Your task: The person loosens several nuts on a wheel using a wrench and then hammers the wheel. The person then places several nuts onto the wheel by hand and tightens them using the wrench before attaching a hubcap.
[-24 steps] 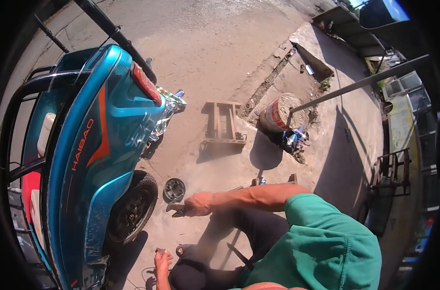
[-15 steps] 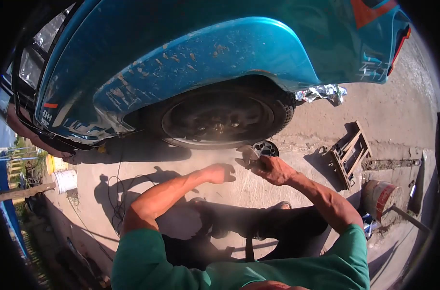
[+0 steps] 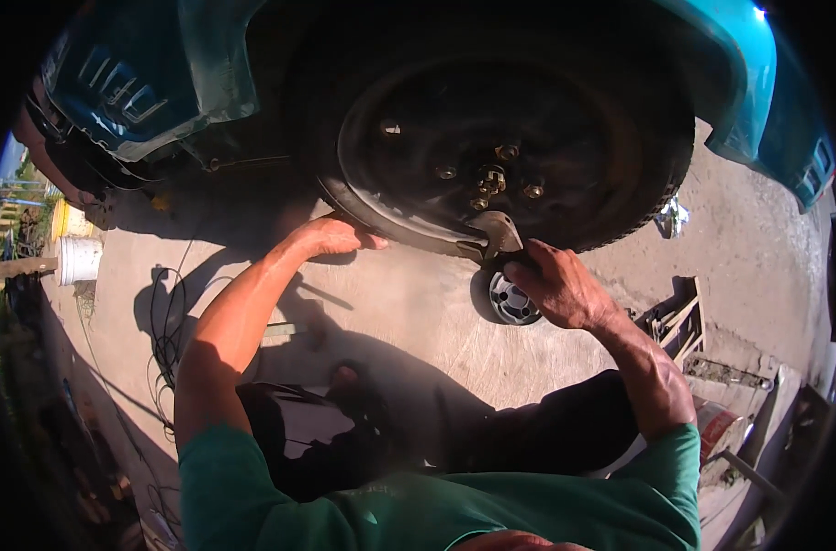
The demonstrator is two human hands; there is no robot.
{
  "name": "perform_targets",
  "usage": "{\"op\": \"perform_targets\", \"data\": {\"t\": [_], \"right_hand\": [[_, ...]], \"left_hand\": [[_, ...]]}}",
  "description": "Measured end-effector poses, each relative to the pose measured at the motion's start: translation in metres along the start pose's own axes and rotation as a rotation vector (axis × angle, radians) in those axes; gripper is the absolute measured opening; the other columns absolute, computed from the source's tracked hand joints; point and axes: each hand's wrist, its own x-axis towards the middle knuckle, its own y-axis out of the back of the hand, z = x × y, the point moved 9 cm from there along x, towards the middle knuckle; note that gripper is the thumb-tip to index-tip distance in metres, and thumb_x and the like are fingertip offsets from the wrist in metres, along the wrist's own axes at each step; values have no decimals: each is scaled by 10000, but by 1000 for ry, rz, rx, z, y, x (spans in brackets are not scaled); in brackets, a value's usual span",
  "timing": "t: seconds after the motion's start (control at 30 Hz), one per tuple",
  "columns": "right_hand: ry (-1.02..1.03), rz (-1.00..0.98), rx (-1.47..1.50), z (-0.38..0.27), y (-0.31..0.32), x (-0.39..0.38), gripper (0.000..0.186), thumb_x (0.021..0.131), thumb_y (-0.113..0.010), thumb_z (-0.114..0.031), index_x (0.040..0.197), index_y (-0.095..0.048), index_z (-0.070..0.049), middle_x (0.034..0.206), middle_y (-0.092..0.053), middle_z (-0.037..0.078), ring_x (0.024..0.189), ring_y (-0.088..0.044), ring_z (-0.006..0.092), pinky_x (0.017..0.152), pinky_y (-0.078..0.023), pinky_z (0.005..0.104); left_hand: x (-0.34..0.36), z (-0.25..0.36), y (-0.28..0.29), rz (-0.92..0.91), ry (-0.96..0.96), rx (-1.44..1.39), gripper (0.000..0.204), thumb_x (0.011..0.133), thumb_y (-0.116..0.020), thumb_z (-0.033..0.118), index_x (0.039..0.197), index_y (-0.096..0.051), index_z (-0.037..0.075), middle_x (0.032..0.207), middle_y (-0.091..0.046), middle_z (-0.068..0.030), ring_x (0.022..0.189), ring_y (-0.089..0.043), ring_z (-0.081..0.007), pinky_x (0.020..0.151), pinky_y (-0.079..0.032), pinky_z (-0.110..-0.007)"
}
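A wheel with a black tyre (image 3: 652, 197) and a dark rim (image 3: 418, 216) fills the upper middle, with brass-coloured nuts (image 3: 492, 180) around its hub. My right hand (image 3: 557, 286) is closed around a metal adjustable wrench (image 3: 500, 231), whose jaw lies just below the hub nuts, in front of the lower rim. My left hand (image 3: 331, 237) grips the tyre's lower left edge; some of its fingers are in shadow. Beside my right hand, a round silver and black wheel cap (image 3: 511, 301) lies on the ground, partly behind the fingers.
Blue-green bodywork (image 3: 757, 101) arches over the wheel. To the right stand a wooden frame (image 3: 689, 321) and a drum-like container (image 3: 714, 427). On the left are a white bucket (image 3: 80, 260) and a coiled black cable (image 3: 163, 340) on the concrete.
The wheel now appears larger and nearer, its hub nuts in plain view. My left hand has moved left onto the tyre, and the wrench has been raised to the rim.
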Motion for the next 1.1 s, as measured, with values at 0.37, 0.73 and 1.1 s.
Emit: {"op": "perform_targets", "data": {"t": [0.37, 0.73, 1.1], "right_hand": [[-291, 291, -276, -37, 63, -14, 287, 1034, -535, -263, 972, -549, 16, 873, -653, 259, 855, -629, 484, 734, -504, 495], [-215, 333, -531, -49, 64, -13, 263, 1034, -545, -260, 992, -570, -1, 899, -668, 255, 859, -659, 463, 729, -524, 511], [-164, 337, -570, -53, 65, 0, 262, 1028, -546, -262, 959, -554, -10, 857, -661, 243, 841, -653, 461, 713, -519, 515]], "left_hand": [[-23, -60, 43, 209, -1, -586, 990, 561, -857, 796, 1105, -771, -27, 1161, -722, -202, 1186, -637, -293, 1104, -432, -420], [-46, -24, 88, 503, -392, -966, 830, 798, -809, 651, 1223, -692, -53, 1298, -661, -104, 1312, -508, -195, 1196, -281, -376], [-72, -12, 105, 629, -356, -710, 807, 844, -763, 665, 1268, -680, -16, 1268, -641, -43, 1265, -476, -115, 1147, -308, -319]]}}
